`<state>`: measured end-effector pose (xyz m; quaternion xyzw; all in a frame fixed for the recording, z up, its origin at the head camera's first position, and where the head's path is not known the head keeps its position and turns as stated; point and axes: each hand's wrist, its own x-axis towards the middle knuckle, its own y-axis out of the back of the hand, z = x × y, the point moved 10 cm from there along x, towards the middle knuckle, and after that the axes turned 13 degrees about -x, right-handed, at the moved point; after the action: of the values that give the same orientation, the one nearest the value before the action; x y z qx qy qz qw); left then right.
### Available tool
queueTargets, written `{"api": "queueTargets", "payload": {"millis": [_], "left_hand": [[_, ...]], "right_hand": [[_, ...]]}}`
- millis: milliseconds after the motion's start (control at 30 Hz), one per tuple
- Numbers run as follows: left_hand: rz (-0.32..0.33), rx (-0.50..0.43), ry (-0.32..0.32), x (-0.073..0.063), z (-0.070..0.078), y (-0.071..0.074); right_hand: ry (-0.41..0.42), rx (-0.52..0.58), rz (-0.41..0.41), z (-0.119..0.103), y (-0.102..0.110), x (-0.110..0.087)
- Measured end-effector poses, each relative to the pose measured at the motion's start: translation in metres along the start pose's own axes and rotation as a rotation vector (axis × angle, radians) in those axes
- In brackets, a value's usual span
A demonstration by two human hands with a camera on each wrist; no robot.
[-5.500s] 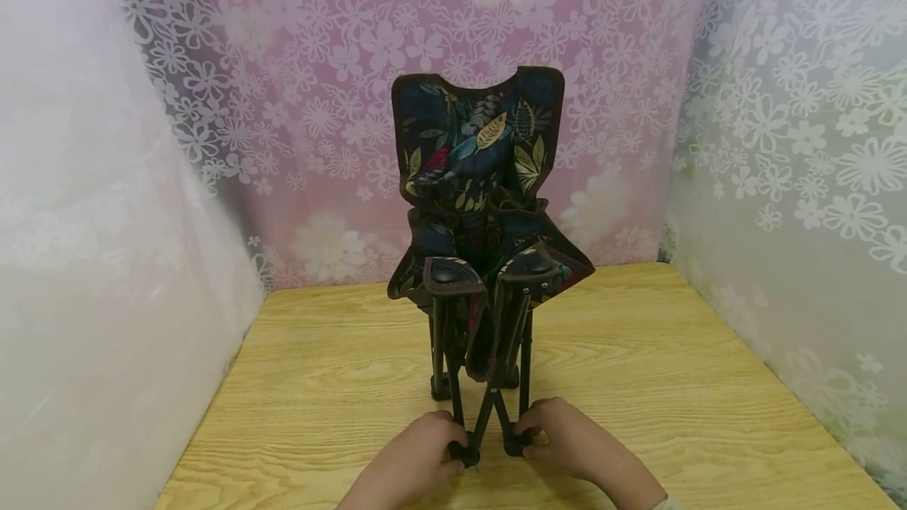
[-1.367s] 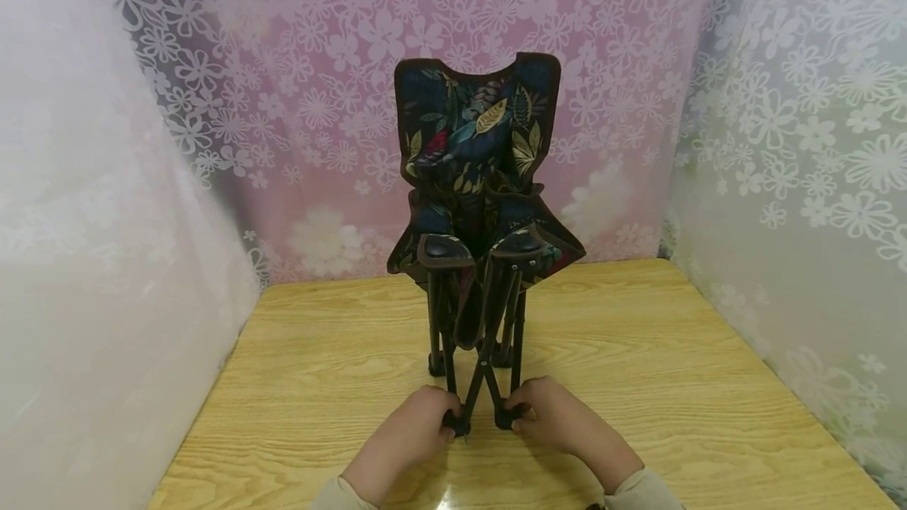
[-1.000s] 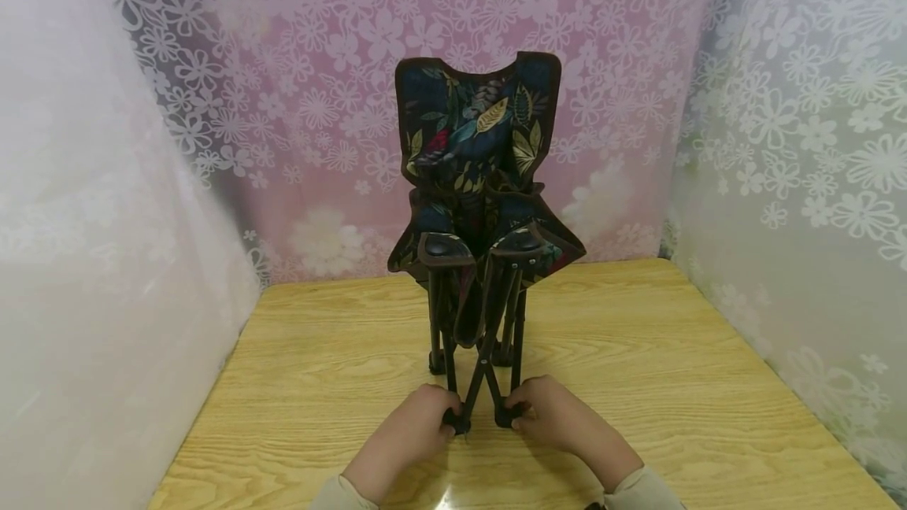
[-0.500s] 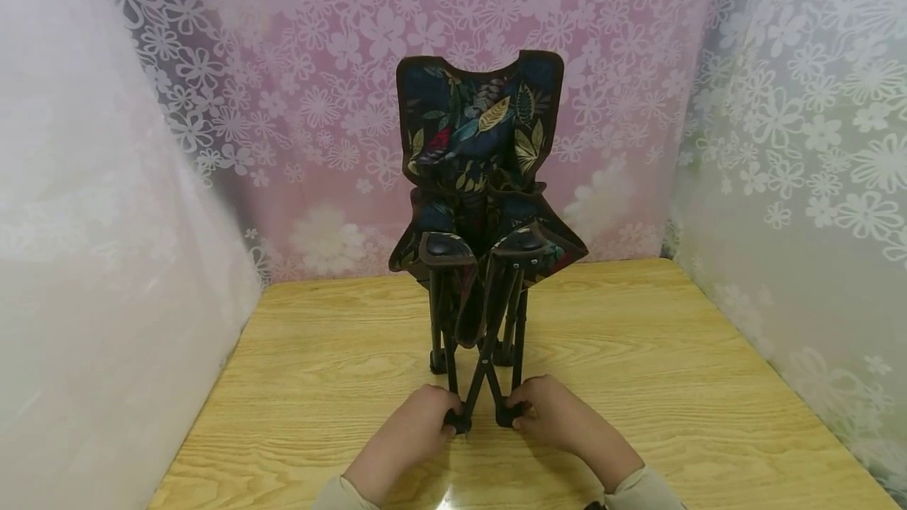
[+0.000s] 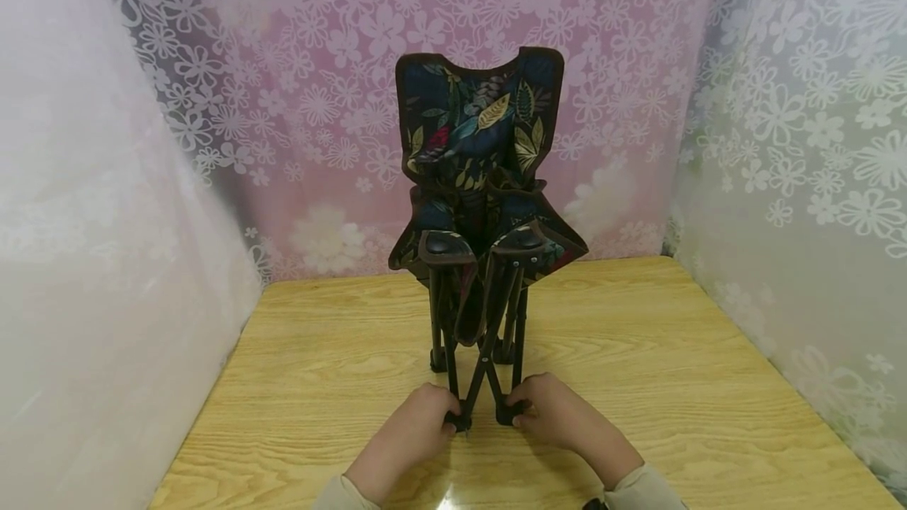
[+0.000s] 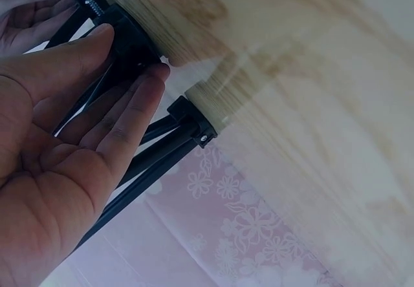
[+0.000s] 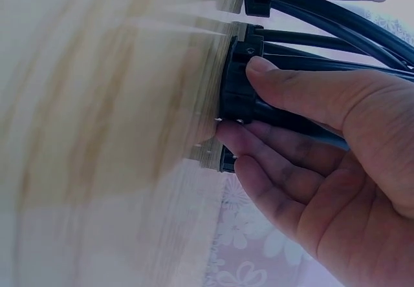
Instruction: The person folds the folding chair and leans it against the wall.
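A small folding chair (image 5: 489,120) with dark leaf-print fabric and black tube legs stands upright on the table. It is partly folded, its seat bunched between the two armrests and its legs close together. My left hand (image 5: 423,423) pinches the near left foot, a black plastic foot (image 6: 132,48) held between thumb and fingers. Across from it my right hand (image 5: 556,412) pinches the near right foot (image 7: 238,86) in the same way. Both hands sit low, at tabletop level. The two rear feet (image 5: 438,360) rest farther back, touched by neither hand.
The wood-grain table (image 5: 312,368) carries the chair near its middle. A pink flowered curtain (image 5: 319,116) hangs behind the table. Pale sheets close in on the left side (image 5: 106,258) and the right side (image 5: 779,179).
Compared with several seconds ago, the chair and both hands are a little farther from me, and the cuffs now show. Over the last second almost nothing has moved.
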<state>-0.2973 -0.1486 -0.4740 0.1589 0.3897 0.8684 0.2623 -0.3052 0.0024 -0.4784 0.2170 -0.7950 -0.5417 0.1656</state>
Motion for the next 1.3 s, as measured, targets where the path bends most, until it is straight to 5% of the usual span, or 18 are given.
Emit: {"api": "queueTargets", "payload": {"millis": [1300], "left_hand": [[0.033, -0.037, -0.044, 0.0057, -0.0024, 0.0066]], "right_hand": [[-0.014, -0.014, 0.008, 0.0030, 0.0027, 0.0069]]}}
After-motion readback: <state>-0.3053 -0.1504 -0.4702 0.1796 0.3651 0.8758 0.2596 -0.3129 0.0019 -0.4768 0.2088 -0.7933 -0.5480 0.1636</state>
